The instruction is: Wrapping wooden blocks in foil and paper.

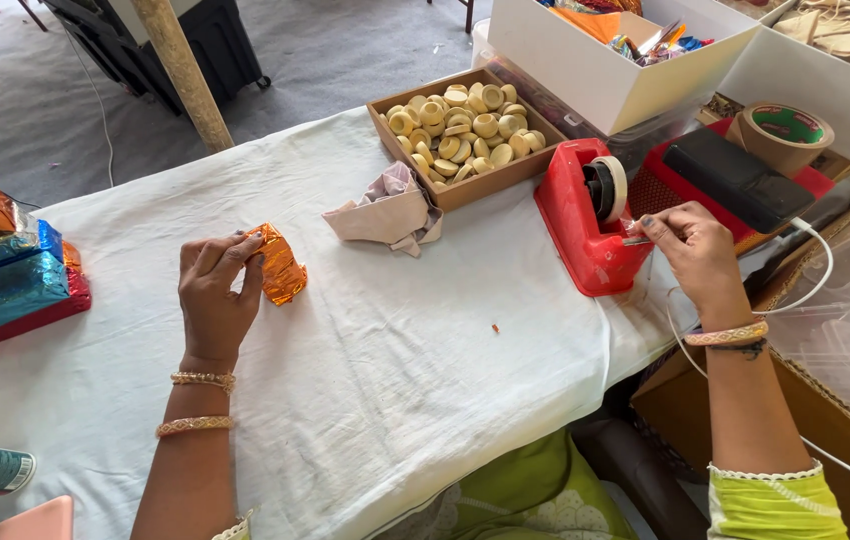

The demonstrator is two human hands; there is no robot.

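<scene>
Orange foil-wrapped packet (pixel 278 264) is up off the white tablecloth (pixel 395 360), pinched at its top edge by the left hand (pixel 215 295), fingers closed around the crinkly wrap with the rest of it hanging to the right of the palm. Over on the other side, the right hand (pixel 695 255) is at the red tape dispenser (pixel 585 225), thumb and fingertips pressed together on what looks like the loose end of the tape by the cutter, though the strip itself is too thin to really make out. Behind the dispenser sits a shallow cardboard tray (pixel 520 172) packed with small round pale-yellow discs (pixel 460 135), with a crumpled beige cloth (pixel 390 210) just beside it. A stack of finished foil packets in blue, red and orange (pixel 5 275) sits at the far left edge. A brown tape roll (pixel 783 135) rests further right, past the dispenser.
</scene>
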